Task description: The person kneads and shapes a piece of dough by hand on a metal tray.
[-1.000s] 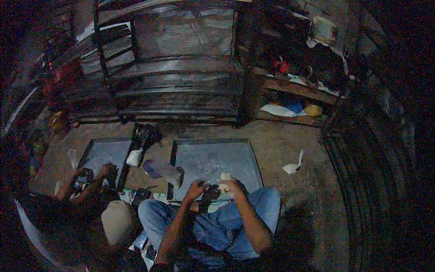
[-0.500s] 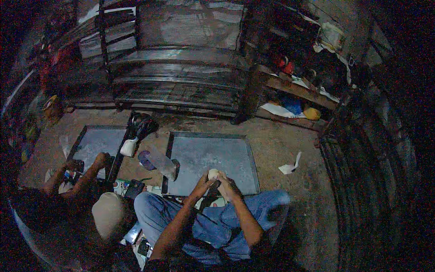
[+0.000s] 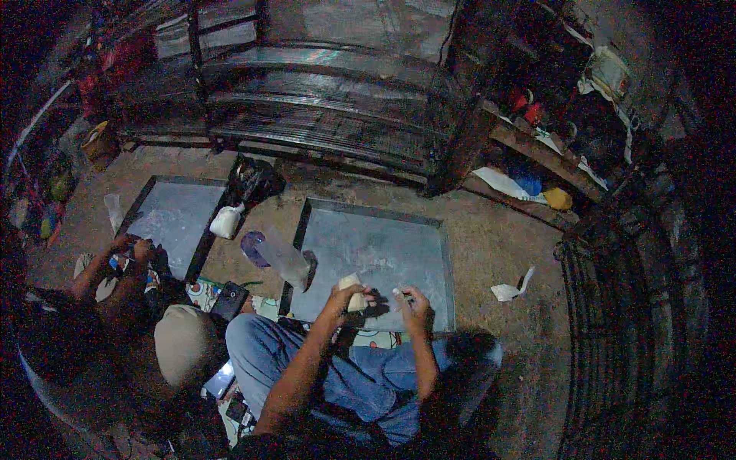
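Over the near part of a grey metal tray (image 3: 376, 238), my left hand (image 3: 337, 297) is closed round a pale, dough-like lump (image 3: 352, 291). My right hand (image 3: 417, 307) is apart from it, a short way to the right, pinching a small white piece (image 3: 397, 292) between the fingertips. Dark shadows of the hands fall on the tray's pale, smudged surface. A clear plastic bag (image 3: 285, 259) lies across the tray's left rim, its contents not plain to see. Beside that bag sits a round purple thing (image 3: 254, 249).
At left, another person's hands (image 3: 132, 249) work beside a second tray (image 3: 176, 218). A white bag (image 3: 226, 221) and a black bag (image 3: 257, 182) lie between the trays. A dark phone (image 3: 230, 300) rests near my left knee. White paper (image 3: 512, 290) lies right; slatted racks (image 3: 330, 123) stand behind.
My hands have moved apart: the left keeps the pale lump, and the right has drawn away to the right with a small white piece. The whole view has shifted slightly.
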`<action>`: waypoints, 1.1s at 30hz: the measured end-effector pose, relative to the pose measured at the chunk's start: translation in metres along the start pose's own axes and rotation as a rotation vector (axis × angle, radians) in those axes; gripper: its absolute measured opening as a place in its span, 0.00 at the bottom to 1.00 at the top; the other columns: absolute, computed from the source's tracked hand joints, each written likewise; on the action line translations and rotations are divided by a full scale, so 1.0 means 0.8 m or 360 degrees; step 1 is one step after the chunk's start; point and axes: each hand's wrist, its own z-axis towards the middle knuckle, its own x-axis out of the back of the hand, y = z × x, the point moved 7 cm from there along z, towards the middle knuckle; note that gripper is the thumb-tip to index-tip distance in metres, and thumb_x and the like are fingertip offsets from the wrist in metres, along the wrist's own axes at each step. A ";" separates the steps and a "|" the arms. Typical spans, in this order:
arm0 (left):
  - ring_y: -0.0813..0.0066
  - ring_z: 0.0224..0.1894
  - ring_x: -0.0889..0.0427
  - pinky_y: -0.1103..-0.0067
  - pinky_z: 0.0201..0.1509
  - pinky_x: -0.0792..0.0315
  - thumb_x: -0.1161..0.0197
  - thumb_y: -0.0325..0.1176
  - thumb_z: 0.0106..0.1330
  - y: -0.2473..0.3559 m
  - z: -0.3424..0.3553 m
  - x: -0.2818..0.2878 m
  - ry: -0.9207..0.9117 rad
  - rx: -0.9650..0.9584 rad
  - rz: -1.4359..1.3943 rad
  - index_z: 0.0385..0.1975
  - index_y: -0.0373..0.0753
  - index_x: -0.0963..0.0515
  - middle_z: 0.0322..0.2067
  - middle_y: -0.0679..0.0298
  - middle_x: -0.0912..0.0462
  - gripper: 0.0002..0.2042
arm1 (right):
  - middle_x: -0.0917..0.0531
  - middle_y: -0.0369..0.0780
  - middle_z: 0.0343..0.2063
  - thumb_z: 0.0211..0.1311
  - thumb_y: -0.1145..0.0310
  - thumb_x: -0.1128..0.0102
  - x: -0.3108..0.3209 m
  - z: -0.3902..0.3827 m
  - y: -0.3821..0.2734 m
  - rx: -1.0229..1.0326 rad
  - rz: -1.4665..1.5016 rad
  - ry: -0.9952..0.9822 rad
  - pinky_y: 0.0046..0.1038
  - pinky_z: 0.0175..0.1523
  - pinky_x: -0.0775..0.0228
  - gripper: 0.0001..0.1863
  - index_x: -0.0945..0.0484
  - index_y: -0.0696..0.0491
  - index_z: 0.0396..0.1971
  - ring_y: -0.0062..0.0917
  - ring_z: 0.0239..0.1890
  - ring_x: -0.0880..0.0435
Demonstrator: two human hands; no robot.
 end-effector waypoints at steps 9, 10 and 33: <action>0.75 0.39 0.23 0.77 0.42 0.27 0.40 0.42 0.63 0.011 0.012 -0.015 -0.0448 -0.0704 0.0373 0.53 0.38 0.33 0.35 0.65 0.24 0.22 | 0.24 0.44 0.46 0.43 0.65 0.27 -0.069 -0.016 -0.033 -0.0085 0.0278 -0.0649 0.29 0.52 0.29 0.40 0.37 0.56 0.58 0.30 0.50 0.24; 0.72 0.51 0.28 0.77 0.53 0.33 0.43 0.46 0.64 0.002 0.014 -0.018 -0.0638 -0.0589 0.0584 0.60 0.41 0.40 0.47 0.65 0.27 0.27 | 0.24 0.44 0.46 0.40 0.63 0.26 -0.068 -0.016 -0.035 -0.0011 -0.0114 -0.0632 0.30 0.52 0.30 0.42 0.36 0.56 0.57 0.31 0.50 0.24; 0.74 0.15 0.27 0.75 0.23 0.25 0.37 0.31 0.58 -0.016 0.020 0.003 0.0326 -0.0443 -0.0235 0.24 0.39 0.30 0.14 0.67 0.30 0.08 | 0.19 0.50 0.29 0.41 0.64 0.34 -0.097 -0.025 -0.023 0.0341 -0.0530 -0.0345 0.39 0.35 0.27 0.23 0.25 0.58 0.38 0.41 0.31 0.19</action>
